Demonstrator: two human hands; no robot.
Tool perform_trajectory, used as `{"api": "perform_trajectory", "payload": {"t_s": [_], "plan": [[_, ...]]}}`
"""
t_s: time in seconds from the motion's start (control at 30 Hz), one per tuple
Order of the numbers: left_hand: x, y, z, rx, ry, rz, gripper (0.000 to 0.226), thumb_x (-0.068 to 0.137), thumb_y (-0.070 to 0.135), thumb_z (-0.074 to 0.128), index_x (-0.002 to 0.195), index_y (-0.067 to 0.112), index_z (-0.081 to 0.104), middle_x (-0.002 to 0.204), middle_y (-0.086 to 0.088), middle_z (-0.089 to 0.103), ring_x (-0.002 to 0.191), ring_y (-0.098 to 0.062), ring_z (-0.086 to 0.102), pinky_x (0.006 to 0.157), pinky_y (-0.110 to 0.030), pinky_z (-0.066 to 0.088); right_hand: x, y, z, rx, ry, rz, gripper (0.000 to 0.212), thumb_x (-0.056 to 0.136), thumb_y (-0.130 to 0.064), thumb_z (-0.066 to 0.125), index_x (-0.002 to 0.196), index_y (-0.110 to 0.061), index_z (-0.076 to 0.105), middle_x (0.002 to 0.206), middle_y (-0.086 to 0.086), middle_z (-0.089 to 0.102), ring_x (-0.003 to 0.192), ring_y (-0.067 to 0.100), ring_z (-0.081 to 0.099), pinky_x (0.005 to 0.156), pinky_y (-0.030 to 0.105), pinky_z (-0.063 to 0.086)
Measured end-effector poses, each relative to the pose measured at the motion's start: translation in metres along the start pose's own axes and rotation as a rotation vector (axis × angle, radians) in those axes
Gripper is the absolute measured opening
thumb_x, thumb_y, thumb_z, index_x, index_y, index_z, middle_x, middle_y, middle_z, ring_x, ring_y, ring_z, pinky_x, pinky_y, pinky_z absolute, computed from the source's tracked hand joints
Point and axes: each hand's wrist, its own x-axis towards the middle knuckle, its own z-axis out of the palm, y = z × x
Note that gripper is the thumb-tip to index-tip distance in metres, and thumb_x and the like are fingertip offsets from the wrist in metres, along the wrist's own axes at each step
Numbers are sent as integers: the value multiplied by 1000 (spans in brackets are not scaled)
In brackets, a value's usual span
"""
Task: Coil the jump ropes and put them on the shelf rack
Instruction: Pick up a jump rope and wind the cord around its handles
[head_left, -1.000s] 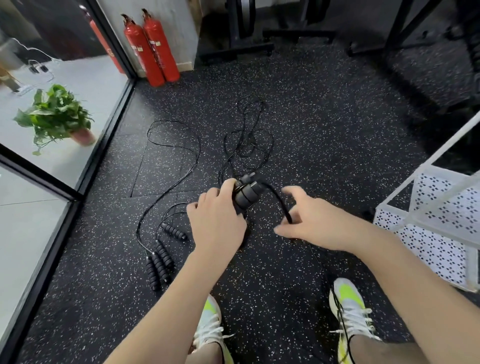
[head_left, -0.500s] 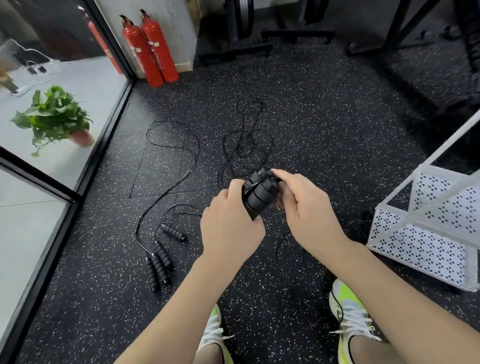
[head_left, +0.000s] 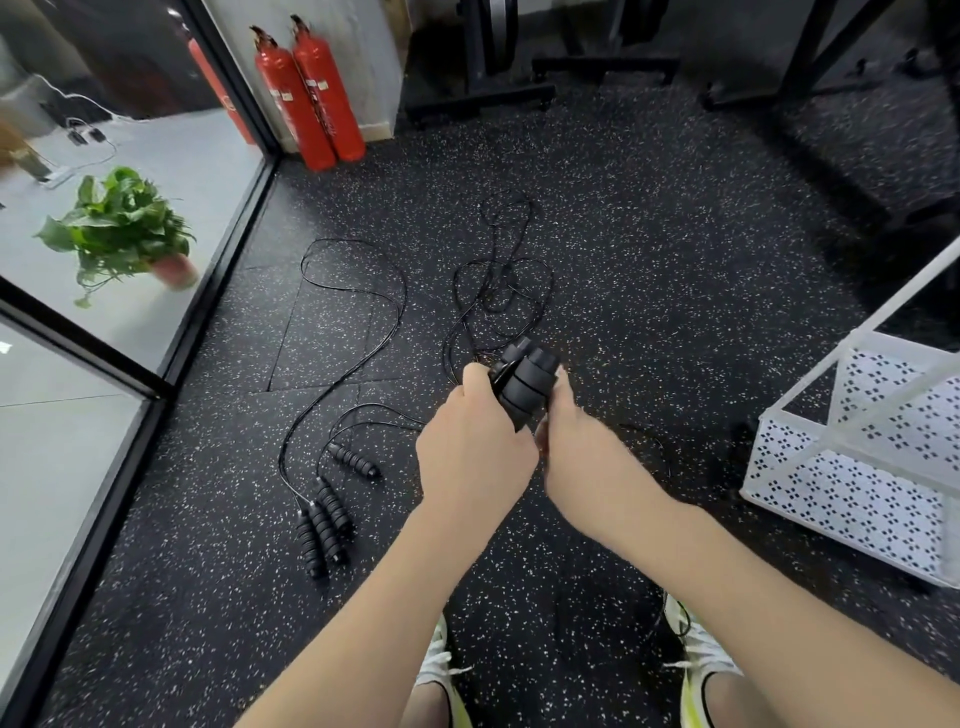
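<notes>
My left hand (head_left: 475, 441) grips a pair of black ribbed jump-rope handles (head_left: 524, 382) held together above the floor. My right hand (head_left: 582, 447) is pressed against their right side, its fingers curled round them and the thin black cord. That cord (head_left: 498, 291) trails away in loose tangled loops on the speckled floor ahead. Other jump ropes lie to the left: three black handles (head_left: 324, 519) bunched together, one handle (head_left: 356, 460) apart, and a long cord (head_left: 358, 312) snaking back from them.
A white perforated shelf rack (head_left: 852, 467) stands at the right. Two red fire extinguishers (head_left: 309, 98) lean by the wall at the back left, beside a glass partition with a potted plant (head_left: 122, 228) behind it. Black gym equipment bases (head_left: 483, 98) line the back.
My right hand left the cord near the floor and came up to the handles, closing against them. Both hands rose slightly with the handles.
</notes>
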Motion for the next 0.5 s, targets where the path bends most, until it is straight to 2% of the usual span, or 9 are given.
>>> {"api": "perform_trajectory", "payload": {"t_s": [0.07, 0.1, 0.17, 0.2, 0.23, 0.27, 0.37, 0.43, 0.5], "plan": [[5, -5, 3, 33, 20, -15, 31, 92, 32, 62, 109, 22, 39, 99, 0, 60, 83, -27, 55, 70, -36, 36, -5, -8, 7, -104, -97, -23, 87, 97, -2, 48, 160, -13, -11, 111, 10, 64, 82, 19, 58, 72, 30, 44], [8, -9, 5, 72, 35, -11, 32, 92, 34, 63, 108, 21, 38, 101, -1, 61, 87, -28, 59, 70, -37, 37, -7, -11, 8, -160, -101, -42, 83, 98, -4, 47, 160, -10, -8, 110, 10, 64, 80, 18, 57, 70, 29, 42], [13, -18, 8, 175, 48, 23, 37, 92, 35, 66, 105, 21, 34, 104, -3, 62, 95, -30, 62, 71, -37, 37, -10, -13, 6, -264, -71, -98, 60, 102, -11, 45, 155, -8, 18, 111, 10, 64, 86, 21, 60, 69, 29, 40], [14, -22, 9, 235, 45, 52, 39, 92, 35, 67, 105, 21, 34, 107, -4, 62, 99, -31, 61, 72, -38, 36, -11, -14, 2, -314, -51, -131, 38, 104, -16, 43, 141, -11, 35, 110, 8, 64, 87, 23, 61, 69, 30, 39], [16, -25, 10, 293, 42, 82, 39, 91, 33, 68, 108, 20, 35, 109, -4, 62, 102, -31, 61, 74, -38, 34, -13, -15, -4, -359, -42, -152, 17, 106, -21, 40, 122, -15, 43, 105, 7, 63, 84, 25, 59, 68, 32, 38], [16, -27, 11, 344, 38, 108, 39, 90, 32, 68, 111, 20, 37, 111, -4, 61, 105, -31, 60, 76, -38, 32, -14, -16, -8, -375, -36, -169, 10, 108, -27, 37, 106, -19, 42, 99, 5, 62, 79, 25, 57, 67, 33, 37], [14, -30, 15, 451, 40, 210, 38, 87, 28, 64, 116, 22, 39, 112, -1, 60, 106, -29, 58, 79, -39, 33, -13, -14, -21, -385, 12, -261, 25, 108, -42, 36, 95, -22, 45, 92, 0, 62, 82, 25, 59, 66, 35, 37], [11, -31, 19, 458, 45, 289, 32, 87, 26, 60, 114, 24, 41, 107, 0, 60, 103, -29, 58, 78, -39, 30, -10, -10, -31, -307, 48, -291, 26, 103, -49, 47, 93, -26, 55, 82, -11, 58, 79, 16, 57, 67, 33, 37], [9, -33, 25, 414, 77, 359, 28, 84, 25, 62, 108, 24, 47, 97, 1, 60, 94, -29, 58, 75, -39, 26, -4, -3, -43, -157, 70, -281, 27, 91, -55, 64, 82, -29, 59, 70, -14, 57, 68, 6, 54, 64, 31, 41]]}}
